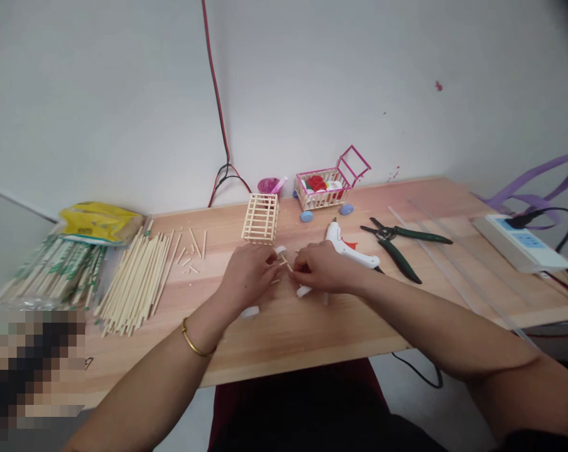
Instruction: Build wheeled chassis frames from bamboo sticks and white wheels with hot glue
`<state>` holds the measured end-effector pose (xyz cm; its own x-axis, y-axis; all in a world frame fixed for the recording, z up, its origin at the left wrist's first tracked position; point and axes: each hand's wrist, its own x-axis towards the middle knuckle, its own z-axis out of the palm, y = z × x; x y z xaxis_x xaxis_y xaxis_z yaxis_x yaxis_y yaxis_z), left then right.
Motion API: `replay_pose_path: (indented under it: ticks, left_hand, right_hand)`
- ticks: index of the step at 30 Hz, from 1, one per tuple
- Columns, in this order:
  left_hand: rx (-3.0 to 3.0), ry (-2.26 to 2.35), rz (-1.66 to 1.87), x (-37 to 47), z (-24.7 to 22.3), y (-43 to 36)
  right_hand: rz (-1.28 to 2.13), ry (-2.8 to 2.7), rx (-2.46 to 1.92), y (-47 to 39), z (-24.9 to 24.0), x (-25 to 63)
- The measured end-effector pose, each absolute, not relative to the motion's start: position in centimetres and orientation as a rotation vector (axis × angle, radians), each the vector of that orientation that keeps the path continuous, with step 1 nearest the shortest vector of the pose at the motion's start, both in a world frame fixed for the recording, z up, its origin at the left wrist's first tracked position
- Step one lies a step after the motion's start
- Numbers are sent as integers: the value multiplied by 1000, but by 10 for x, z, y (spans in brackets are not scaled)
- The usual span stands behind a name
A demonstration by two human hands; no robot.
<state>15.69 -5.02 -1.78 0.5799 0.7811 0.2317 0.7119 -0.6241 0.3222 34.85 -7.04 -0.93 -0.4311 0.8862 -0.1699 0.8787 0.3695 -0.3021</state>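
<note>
My left hand (250, 276) and my right hand (320, 267) are close together over the middle of the table. Between their pinched fingertips are short pale wooden sticks (285, 261), partly hidden by the fingers; two of them appear to cross. White plastic pieces (250, 312) lie around the hands, one below the left hand and others beside the fingertips. Just beyond the left hand stands a small crate-like frame of wooden sticks (261, 218). A white glue gun (338, 242) with a red trigger rests next to my right hand.
Loose wooden sticks (136, 282), cut pieces (190, 254) and a yellow packet (100, 223) are at left. At the back stands a miniature stick cart (324, 188) beside a purple bowl (269, 186). Green-handled cutters (399, 242), clear glue sticks (435, 257) and a power strip (519, 242) occupy the right.
</note>
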Motion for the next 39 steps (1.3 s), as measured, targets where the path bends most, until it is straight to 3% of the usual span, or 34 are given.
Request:
replay_pose_path:
  ticks: [39]
  left_hand:
    - [2758,1249,314,157,-17,-50]
  right_hand:
    - [515,-2342,-1576,-70,-12,348]
